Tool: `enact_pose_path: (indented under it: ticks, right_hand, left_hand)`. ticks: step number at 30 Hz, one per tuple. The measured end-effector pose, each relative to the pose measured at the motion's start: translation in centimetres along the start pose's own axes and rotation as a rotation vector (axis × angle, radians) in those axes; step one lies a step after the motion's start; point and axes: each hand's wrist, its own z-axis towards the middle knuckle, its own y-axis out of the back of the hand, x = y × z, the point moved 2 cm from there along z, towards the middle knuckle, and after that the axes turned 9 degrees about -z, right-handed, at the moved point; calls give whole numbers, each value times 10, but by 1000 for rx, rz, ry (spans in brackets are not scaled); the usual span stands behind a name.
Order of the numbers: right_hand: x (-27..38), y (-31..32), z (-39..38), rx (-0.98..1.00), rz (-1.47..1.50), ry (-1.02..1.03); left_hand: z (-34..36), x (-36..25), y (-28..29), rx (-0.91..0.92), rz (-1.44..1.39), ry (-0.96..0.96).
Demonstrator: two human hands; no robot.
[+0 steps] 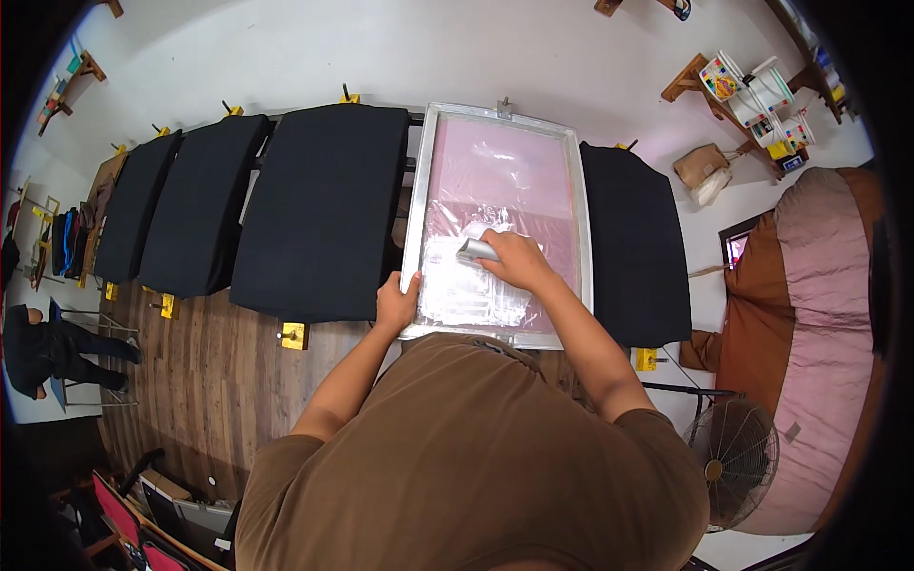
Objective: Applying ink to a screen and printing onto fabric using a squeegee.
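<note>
Left hand [396,303] at frame centre, fingers clamped on lower-left rim of metal-framed printing screen [416,205]. Right hand [514,259] just beyond, fingers wrapped round grey squeegee [475,250] resting on pink mesh mid-screen. Black platens [319,209] flank screen, left and right. Shelf with paint tubs [757,95] upper right.

The screen frame [412,209] looks like brushed, pale metal, its pink mesh [514,162] smooth with a wet, glossy white smear (ink, by its look). At nine o'clock of it, matt black cloth [319,209] covers a platen; below, the floor [205,381] is dull, grainy wood.
</note>
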Motion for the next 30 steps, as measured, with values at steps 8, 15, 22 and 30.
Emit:
enact_pose_path:
  ticks: [8, 15, 22, 30]
  right_hand:
    - [9, -9, 27, 113, -85, 72]
    - [12, -16, 34, 145, -113, 84]
    - [15, -28, 40, 175, -156, 15]
    - [8, -31, 47, 221, -148, -41]
  left_hand:
    - [0, 0, 1, -20, -24, 11]
    - [1, 5, 1, -5, -10, 22]
    - [0, 2, 2, -19, -38, -15]
    - [0, 0, 0, -7, -10, -2]
